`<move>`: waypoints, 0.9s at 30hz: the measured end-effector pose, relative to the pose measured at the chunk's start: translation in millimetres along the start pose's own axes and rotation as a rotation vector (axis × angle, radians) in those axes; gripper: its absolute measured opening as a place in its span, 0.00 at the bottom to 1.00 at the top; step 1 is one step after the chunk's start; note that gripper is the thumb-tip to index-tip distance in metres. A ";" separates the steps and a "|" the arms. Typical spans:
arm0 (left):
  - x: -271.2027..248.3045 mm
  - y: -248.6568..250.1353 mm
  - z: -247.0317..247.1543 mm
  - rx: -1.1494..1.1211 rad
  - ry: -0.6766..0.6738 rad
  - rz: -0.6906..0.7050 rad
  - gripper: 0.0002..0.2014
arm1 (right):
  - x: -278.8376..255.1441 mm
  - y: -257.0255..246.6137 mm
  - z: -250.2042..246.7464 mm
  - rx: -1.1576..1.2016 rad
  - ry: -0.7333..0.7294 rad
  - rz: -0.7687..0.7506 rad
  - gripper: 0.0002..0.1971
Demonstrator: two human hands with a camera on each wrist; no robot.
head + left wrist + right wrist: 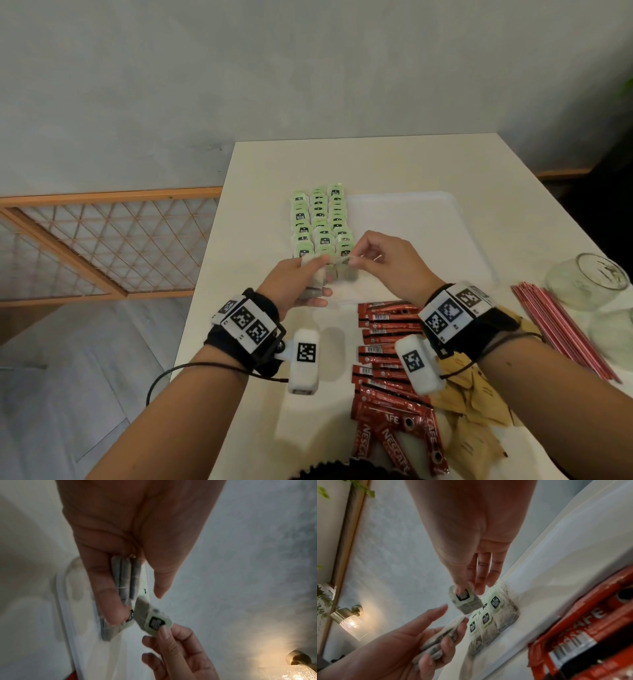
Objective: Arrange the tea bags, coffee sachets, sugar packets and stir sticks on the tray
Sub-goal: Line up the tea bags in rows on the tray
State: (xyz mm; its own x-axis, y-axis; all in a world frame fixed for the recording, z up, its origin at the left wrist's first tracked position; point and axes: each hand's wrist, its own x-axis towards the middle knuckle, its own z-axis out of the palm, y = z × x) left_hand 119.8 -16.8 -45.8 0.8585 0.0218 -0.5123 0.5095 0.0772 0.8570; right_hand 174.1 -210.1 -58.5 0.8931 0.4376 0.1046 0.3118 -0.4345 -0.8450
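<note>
My left hand [305, 279] grips a small stack of tea bags [126, 580] between fingers and palm, just above the near left corner of the white tray [428, 219]. My right hand [363, 260] pinches a single tea bag [465, 600] by its green tag, right beside the stack. Three columns of green-tagged tea bags [320, 222] lie on the tray's left side. Red coffee sachets [387, 346] lie on the table below my right wrist, brown sugar packets [479, 404] to their right, and red stir sticks [561, 332] further right.
A clear glass jar [589, 281] lies on its side at the right, near the stir sticks. The white table [342, 161] ends at its left edge close to my left forearm, with floor and a wooden lattice rail [102, 240] beyond.
</note>
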 end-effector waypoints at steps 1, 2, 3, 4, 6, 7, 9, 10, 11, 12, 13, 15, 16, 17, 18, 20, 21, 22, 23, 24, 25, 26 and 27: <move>0.2 2.0 -3.6 -0.043 0.043 -0.022 0.13 | 1.9 0.8 -0.1 0.001 0.014 0.019 0.04; 0.2 3.7 -7.7 -0.089 0.072 -0.031 0.12 | 3.9 1.6 -0.1 0.005 0.017 0.043 0.04; 0.2 4.8 -12.5 -0.120 0.085 -0.028 0.11 | 5.8 2.5 0.0 0.012 0.005 0.068 0.04; 0.1 5.3 -17.1 -0.131 0.088 -0.013 0.11 | 7.2 2.8 0.3 0.024 -0.024 0.092 0.04; -0.7 4.3 -25.4 -0.132 0.087 0.029 0.11 | 9.8 3.8 2.9 0.048 -0.115 0.137 0.03; -1.0 3.0 -28.7 -0.125 0.087 0.045 0.11 | 11.1 4.6 4.8 0.048 -0.158 0.155 0.03; -0.6 -0.2 -33.4 -0.082 0.084 0.076 0.11 | 14.9 6.9 10.1 0.029 -0.206 0.173 0.03; 0.1 -1.9 -34.8 -0.052 0.081 0.086 0.11 | 17.4 8.0 13.3 0.012 -0.204 0.172 0.04; 0.7 -3.9 -35.8 -0.023 0.075 0.092 0.11 | 19.7 9.1 16.3 -0.007 -0.186 0.167 0.04; 1.5 -5.6 -36.3 -0.003 0.070 0.096 0.11 | 22.2 10.2 19.3 -0.020 -0.159 0.162 0.03; 2.6 -7.0 -36.5 0.009 0.067 0.099 0.11 | 24.9 10.9 22.0 -0.024 -0.132 0.158 0.03; 4.0 -9.1 -36.0 0.016 0.064 0.101 0.11 | 29.8 12.3 26.7 -0.013 -0.094 0.153 0.03; 4.5 -9.7 -35.5 0.017 0.063 0.099 0.11 | 32.1 13.0 28.9 -0.010 -0.084 0.150 0.03; 4.9 -10.0 -35.1 0.015 0.063 0.096 0.11 | 34.2 13.8 30.7 -0.013 -0.079 0.147 0.03; 5.6 -10.1 -34.9 0.010 0.061 0.093 0.10 | 36.5 14.1 32.0 -0.017 -0.078 0.144 0.03; 6.8 -9.8 -33.5 0.016 0.061 0.088 0.09 | 39.4 13.9 33.0 -0.018 -0.079 0.151 0.04; 7.3 -9.5 -32.6 0.027 0.062 0.087 0.10 | 40.3 13.6 32.9 -0.014 -0.079 0.157 0.04; 7.9 -9.1 -31.4 0.036 0.061 0.085 0.10 | 40.9 13.4 32.5 -0.007 -0.076 0.164 0.04; 8.3 -8.7 -30.0 0.044 0.058 0.085 0.11 | 41.2 13.5 31.6 0.003 -0.067 0.171 0.05; 8.2 -8.2 -28.7 0.050 0.050 0.087 0.11 | 41.1 13.3 30.5 0.011 -0.047 0.177 0.06; 7.7 -7.6 -27.6 0.060 0.038 0.095 0.11 | 40.6 12.8 29.0 0.014 -0.018 0.176 0.07; 7.3 -7.3 -26.1 0.072 0.023 0.104 0.11 | 39.4 11.1 27.3 0.015 0.009 0.172 0.08; 6.5 -7.0 -24.3 0.087 0.008 0.113 0.11 | 37.3 8.2 25.3 0.021 0.027 0.168 0.09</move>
State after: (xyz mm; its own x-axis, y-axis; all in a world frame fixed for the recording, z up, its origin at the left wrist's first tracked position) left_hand 120.5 7.0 -56.5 0.9104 0.0335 -0.4123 0.4129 -0.0133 0.9107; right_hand 201.7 -177.4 -74.8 0.9403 0.3393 -0.0252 0.1512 -0.4831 -0.8624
